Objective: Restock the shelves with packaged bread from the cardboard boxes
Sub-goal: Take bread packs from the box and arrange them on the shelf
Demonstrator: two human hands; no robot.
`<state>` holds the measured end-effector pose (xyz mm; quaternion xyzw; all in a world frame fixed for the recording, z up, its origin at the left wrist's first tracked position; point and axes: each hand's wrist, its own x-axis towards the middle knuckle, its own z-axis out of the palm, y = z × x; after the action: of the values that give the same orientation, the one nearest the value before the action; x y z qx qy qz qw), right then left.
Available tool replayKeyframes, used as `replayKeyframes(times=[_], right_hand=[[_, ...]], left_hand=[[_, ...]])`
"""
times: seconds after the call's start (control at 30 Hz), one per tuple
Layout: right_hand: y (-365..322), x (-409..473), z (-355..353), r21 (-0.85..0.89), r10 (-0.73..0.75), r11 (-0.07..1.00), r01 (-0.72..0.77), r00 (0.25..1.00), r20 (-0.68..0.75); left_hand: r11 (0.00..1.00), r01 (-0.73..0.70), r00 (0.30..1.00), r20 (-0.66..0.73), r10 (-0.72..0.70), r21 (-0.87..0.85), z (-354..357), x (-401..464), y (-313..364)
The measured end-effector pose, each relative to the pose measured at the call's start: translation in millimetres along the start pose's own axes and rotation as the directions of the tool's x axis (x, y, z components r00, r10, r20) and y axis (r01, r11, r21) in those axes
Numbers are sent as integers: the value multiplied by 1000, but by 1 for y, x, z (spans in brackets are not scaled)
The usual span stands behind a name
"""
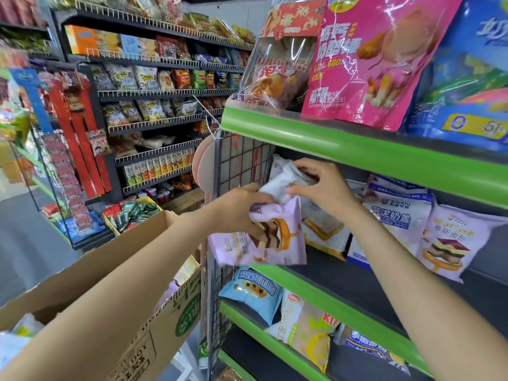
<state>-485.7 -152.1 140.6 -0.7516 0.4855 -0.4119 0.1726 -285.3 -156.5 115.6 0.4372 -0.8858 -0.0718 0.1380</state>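
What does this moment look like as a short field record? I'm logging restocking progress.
setting: shop aisle, green-edged shelf
left hand: grips a lilac bread pack at the shelf's left end
right hand: pinches a white pack just above it
already shelved: a matching lilac pack and blue-and-white packs to the right
cardboard box: open, lower left, packs visible inside
shelf below: light blue pack
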Motion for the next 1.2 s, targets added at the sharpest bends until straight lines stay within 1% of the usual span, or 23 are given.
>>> replayKeyframes(times=[0.07,0.1,0.13,0.2,0.23,0.3,0.33,0.37,0.43,0.47,0.5,0.53,0.6,0.7,0.77,0.8,0.87,0.93,0.97,1.03,1.13,1.17,1.2], right_hand=[[9,-4,6,79,-10,997,13,999,-35],[16,-6,10,89,15,996,-11,999,-46],[24,-7,12,76,70,995,-66,996,-47],[35,-9,13,61,216,974,-216,976,13],[40,-10,13,71,257,963,-260,965,59],[43,-9,14,73,240,966,-246,967,84],[43,-5,15,47,227,972,-229,972,57],[41,2,16,-4,228,974,-228,974,0],[40,26,15,-165,248,948,-271,958,-144],[42,40,14,-252,271,916,-313,944,-189],[43,52,13,-323,300,877,-355,931,-207],[44,63,13,-366,342,846,-389,920,-189],[45,82,17,-394,416,821,-413,906,-82],[51,101,26,-407,430,831,-379,902,38],[62,111,32,-420,435,825,-378,900,44],[68,115,34,-471,427,804,-363,904,33],[82,118,37,-638,397,709,-302,918,6],[91,117,40,-812,361,535,-232,932,-29],[94,117,43,-865,329,468,-181,944,-20],[96,117,50,-906,298,407,-114,954,14],[96,121,55,-912,316,395,-106,948,27],[96,121,55,-906,317,406,-118,948,19],[93,119,53,-884,314,444,-146,949,1]], left_hand=[[994,-13,1000,12,14,-106,7,-1,0],[992,-12,1000,-1,12,-123,10,-1,-1],[991,-6,1000,-22,3,-137,13,-1,-3],[983,25,997,-73,-39,-183,18,0,-8],[975,49,993,-91,-71,-217,19,0,-10],[954,99,984,-114,-136,-282,21,2,-15],[942,124,978,-124,-170,-310,22,4,-15],[929,152,968,-139,-209,-336,22,7,-16],[903,225,940,-163,-300,-366,22,15,-15],[895,274,923,-164,-347,-352,22,19,-14],[887,328,905,-161,-394,-325,22,23,-15],[875,381,886,-154,-438,-300,21,26,-15],[838,463,849,-127,-513,-289,19,31,-17],[803,524,814,-109,-570,-286,22,37,-22],[799,535,807,-114,-580,-276,24,42,-23],[800,537,806,-117,-580,-269,24,45,-23],[799,540,806,-111,-582,-263,24,49,-22],[799,536,809,-102,-578,-272,24,51,-21],[798,534,810,-102,-578,-278,24,52,-22],[799,532,809,-110,-577,-280,25,53,-23],[798,532,808,-113,-578,-283,26,53,-24],[794,533,805,-114,-583,-293,27,52,-25],[788,537,799,-116,-589,-300,26,51,-25]])
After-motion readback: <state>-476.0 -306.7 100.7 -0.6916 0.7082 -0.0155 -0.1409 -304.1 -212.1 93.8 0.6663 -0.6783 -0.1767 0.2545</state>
